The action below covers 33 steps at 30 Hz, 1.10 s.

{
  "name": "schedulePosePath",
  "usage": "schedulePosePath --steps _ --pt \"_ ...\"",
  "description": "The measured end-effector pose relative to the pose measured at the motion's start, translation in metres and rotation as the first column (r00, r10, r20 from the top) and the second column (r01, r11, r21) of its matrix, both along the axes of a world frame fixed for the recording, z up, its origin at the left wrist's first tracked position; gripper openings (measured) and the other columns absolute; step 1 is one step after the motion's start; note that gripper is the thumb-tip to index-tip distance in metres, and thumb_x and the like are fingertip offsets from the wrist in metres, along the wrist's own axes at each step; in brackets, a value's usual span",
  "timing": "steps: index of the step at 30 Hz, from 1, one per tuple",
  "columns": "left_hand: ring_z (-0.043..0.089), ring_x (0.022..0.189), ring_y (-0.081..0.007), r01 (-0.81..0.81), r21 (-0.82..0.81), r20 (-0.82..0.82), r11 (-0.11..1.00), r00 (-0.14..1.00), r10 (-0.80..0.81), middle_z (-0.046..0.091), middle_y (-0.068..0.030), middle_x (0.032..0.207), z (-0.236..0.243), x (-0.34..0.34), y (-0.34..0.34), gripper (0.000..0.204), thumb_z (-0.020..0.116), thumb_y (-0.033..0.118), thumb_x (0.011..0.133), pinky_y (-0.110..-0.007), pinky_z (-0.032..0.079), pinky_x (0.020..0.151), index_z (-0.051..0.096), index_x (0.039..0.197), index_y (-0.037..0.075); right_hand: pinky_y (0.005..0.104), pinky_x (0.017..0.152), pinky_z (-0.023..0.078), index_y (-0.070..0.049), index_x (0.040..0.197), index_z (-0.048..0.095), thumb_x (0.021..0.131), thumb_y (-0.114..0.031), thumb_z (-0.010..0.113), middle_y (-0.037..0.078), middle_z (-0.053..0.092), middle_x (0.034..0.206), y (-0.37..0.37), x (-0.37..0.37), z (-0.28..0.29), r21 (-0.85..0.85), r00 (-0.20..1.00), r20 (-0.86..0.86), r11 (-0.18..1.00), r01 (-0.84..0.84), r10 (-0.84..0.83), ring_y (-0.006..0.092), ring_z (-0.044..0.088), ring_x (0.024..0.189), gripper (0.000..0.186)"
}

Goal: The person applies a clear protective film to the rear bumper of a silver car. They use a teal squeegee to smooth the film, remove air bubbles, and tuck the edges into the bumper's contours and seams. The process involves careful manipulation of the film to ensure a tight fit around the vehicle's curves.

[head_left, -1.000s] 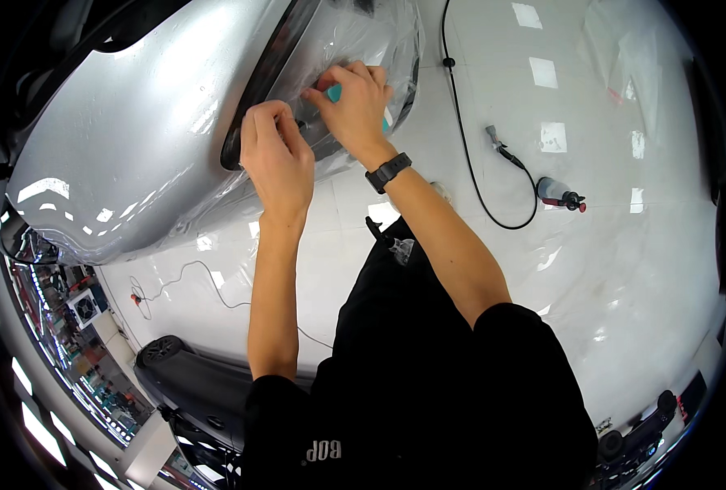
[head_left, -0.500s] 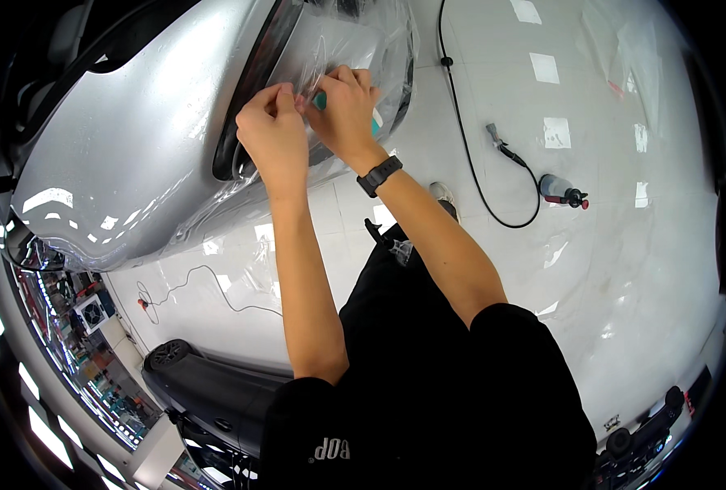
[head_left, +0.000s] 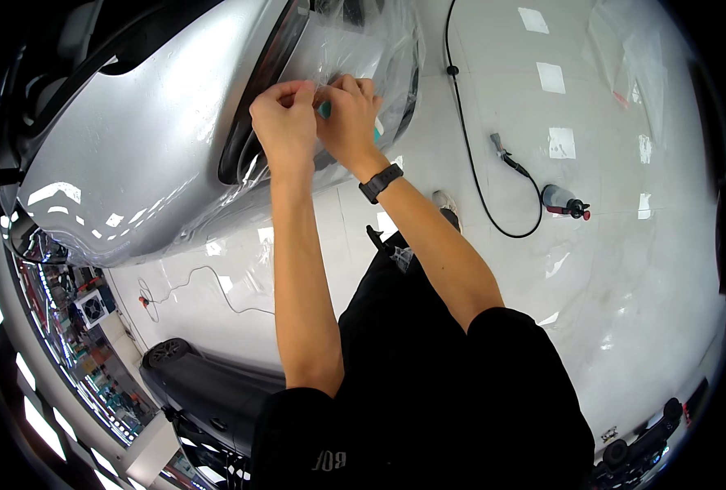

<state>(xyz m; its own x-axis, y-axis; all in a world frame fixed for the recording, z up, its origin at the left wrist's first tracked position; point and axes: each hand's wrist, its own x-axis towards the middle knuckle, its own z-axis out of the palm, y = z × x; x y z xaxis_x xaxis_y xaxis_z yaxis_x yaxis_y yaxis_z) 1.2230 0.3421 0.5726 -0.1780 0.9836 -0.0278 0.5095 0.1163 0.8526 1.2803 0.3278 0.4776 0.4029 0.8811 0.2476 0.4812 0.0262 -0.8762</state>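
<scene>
A silver car body, wet with droplets, fills the upper left. Loose clear film hangs wrinkled over its end, beside a dark recessed opening. My left hand is closed in a pinch on the film at the edge of this opening. Close beside it, my right hand, with a black watch on the wrist, is closed too. A teal-and-white tool sticks out from under that palm; its full shape is hidden. Whether the right fingertips also grip film is hard to tell.
On the pale tiled floor to the right lie a black hose, a spray nozzle and a pump sprayer bottle. A dark car stands at lower left, near a thin cable. Clear sheeting hangs at upper right.
Both hands stay close together at the film. In the picture, they and the car's edge have shifted slightly right, while the view itself has moved a little. The left fingertips now sit slightly higher.
</scene>
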Motion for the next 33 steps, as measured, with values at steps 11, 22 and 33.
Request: schedulePosePath --steps 11,22,33 --pt "0.062 0.064 -0.02 0.195 0.36 -0.335 0.912 0.94 -0.068 0.069 -0.0132 0.081 -0.009 0.02 -0.007 0.023 0.061 0.012 0.096 -0.033 0.05 0.064 0.066 0.103 -0.009 0.0479 0.085 0.032 -0.012 0.081 0.074 0.075 -0.018 0.075 0.004 0.06 0.1 0.003 -0.001 -0.009 0.022 0.998 0.05 0.999 0.032 -0.033 0.0321 0.046 0.107 0.008" --pt "0.066 0.064 -0.0191 -0.131 0.153 -0.12 0.979 0.981 0.15 0.071 -0.0156 0.074 -0.024 0.035 0.024 0.03 0.067 0.019 0.092 -0.033 0.052 0.068 0.071 0.095 -0.011 0.0491 0.083 0.037 -0.014 0.08 0.073 0.074 -0.018 0.077 0.003 0.064 0.098 0.006 0.013 -0.016 0.08 1.0 -0.022 0.997 -0.016 0.017 0.0333 0.051 0.107 0.009" --pt "0.066 0.073 -0.0248 0.121 0.589 -0.338 0.799 0.935 0.107 0.067 -0.0127 0.085 -0.008 0.054 0.006 0.015 0.062 0.011 0.097 -0.037 0.05 0.068 0.065 0.096 -0.004 0.0508 0.083 0.036 -0.013 0.086 0.073 0.076 -0.021 0.075 0.008 0.064 0.103 0.006 0.014 -0.009 -0.067 0.998 0.035 0.997 -0.049 0.051 0.037 0.05 0.107 0.013"
